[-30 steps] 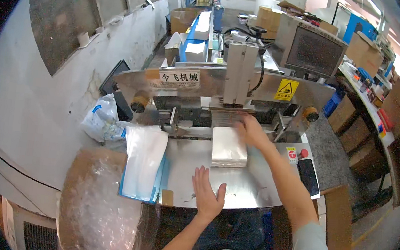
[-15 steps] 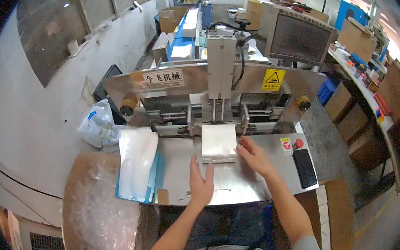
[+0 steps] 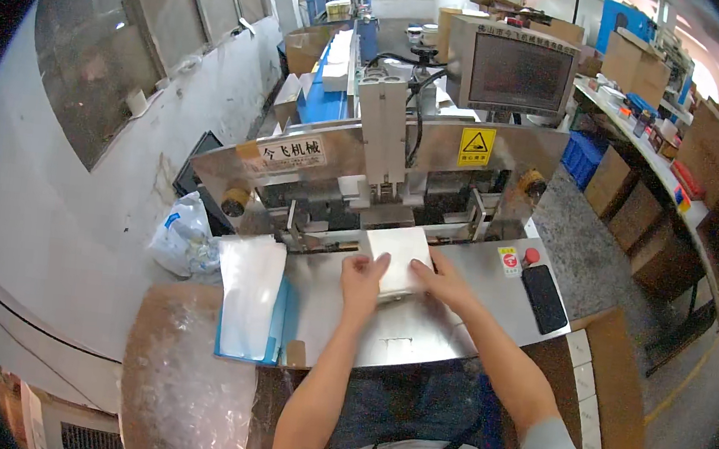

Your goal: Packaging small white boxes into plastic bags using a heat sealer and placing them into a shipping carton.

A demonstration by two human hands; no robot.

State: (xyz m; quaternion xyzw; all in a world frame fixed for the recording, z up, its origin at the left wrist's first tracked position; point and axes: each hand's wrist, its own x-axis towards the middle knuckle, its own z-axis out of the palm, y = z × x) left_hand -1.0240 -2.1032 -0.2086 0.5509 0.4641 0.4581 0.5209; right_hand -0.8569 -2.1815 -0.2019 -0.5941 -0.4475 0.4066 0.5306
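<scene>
Both hands hold a flat white box (image 3: 399,248) at the front of a steel machine (image 3: 354,149). My left hand (image 3: 361,279) grips its near left side, with the thumb on the top face. On the right side, my right hand (image 3: 441,284) has its thumb on top and its fingers curled round the edge, partly hidden. The box is slightly turned over the steel worktop (image 3: 400,338). Behind it lie the machine's metal clamps and slot. A stack of clear plastic sleeves (image 3: 249,292) rests in a blue tray (image 3: 282,317) left of my left hand.
A black phone (image 3: 544,298) lies on the worktop's right end beside a red button (image 3: 531,256). A monitor (image 3: 520,73) stands behind the machine. On the left are a plastic bag (image 3: 187,237) and a carton with clear film (image 3: 186,373). White boxes (image 3: 585,388) fill a carton at right.
My hands, apart from the box's grip before, have closed on it from both sides. The box has turned a little. The machine's metal side clamps have spread apart, and the view has shifted slightly.
</scene>
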